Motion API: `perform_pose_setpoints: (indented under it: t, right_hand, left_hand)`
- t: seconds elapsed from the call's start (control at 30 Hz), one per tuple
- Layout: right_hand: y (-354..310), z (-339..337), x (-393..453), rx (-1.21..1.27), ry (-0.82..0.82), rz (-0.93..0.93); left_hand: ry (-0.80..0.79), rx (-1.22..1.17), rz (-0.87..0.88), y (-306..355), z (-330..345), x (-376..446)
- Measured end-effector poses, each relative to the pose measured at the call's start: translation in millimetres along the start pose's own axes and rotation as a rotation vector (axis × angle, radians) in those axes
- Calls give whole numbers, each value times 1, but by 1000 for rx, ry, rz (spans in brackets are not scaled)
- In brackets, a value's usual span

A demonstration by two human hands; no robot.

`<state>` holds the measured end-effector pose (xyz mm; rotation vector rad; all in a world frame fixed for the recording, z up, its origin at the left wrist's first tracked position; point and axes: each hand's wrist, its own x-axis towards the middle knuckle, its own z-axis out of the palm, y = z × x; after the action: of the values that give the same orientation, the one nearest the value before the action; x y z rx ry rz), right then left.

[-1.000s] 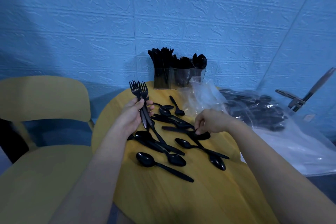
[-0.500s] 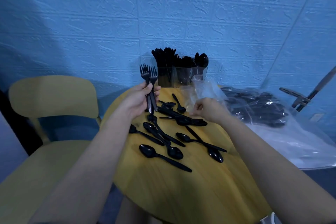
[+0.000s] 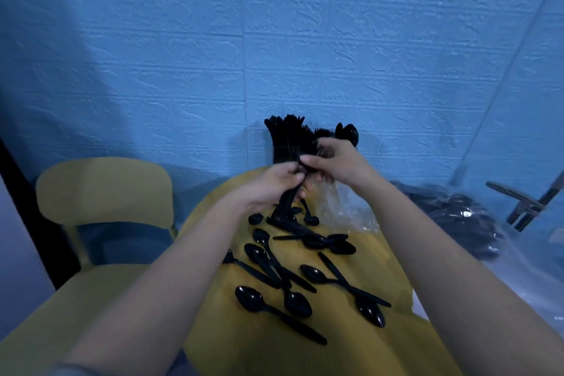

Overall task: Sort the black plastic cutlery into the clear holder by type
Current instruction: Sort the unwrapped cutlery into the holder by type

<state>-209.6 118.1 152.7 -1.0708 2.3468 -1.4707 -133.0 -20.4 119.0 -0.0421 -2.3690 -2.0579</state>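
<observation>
Several black plastic spoons point(image 3: 274, 305) lie scattered on the round yellow table point(image 3: 274, 354). At the table's far edge stands the clear holder point(image 3: 283, 149), packed with black cutlery and partly hidden behind my hands. My left hand point(image 3: 274, 183) grips a bunch of black forks point(image 3: 285, 201) by the handles, their heads hidden between my hands. My right hand point(image 3: 332, 162) meets the left one just in front of the holder and pinches the top of the same bunch.
A yellow chair point(image 3: 103, 192) stands to the left of the table. A crumpled clear plastic bag point(image 3: 345, 207) lies behind the spoons, and a bigger bag of black cutlery point(image 3: 457, 217) sits to the right. A blue brick-pattern wall rises close behind.
My left hand has carried the forks up and forward to the holder. My right hand has left the spoons on the table and now pinches the fork bunch.
</observation>
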Motion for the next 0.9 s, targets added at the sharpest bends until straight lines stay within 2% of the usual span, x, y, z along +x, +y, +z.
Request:
perform_pose_setpoints:
  t: [0.2,0.33,0.5,0.57,0.67,0.77,0.9]
  right_hand:
    - [45,-22,7,45,17,113]
    - [63,-46,23,66,162,134]
    - [77,-72,62,5,434,116]
    - [76,-77,79,22,510,87]
    - [74,-80,104,27,593,78]
    - [77,-78,123,13,611,75]
    - [82,-75,133,14,603,86]
  left_hand:
    - [-90,146,-53,-15,25,35]
    - [17,170,-30,-21,26,68]
    - [344,507,7,-37,8,116]
    - [425,662,35,-43,-1,132]
    - [428,936,112,-52,-9,149]
    - [418,1173,118,-58,-12,157]
    - [403,1291,117,-62,-16,162]
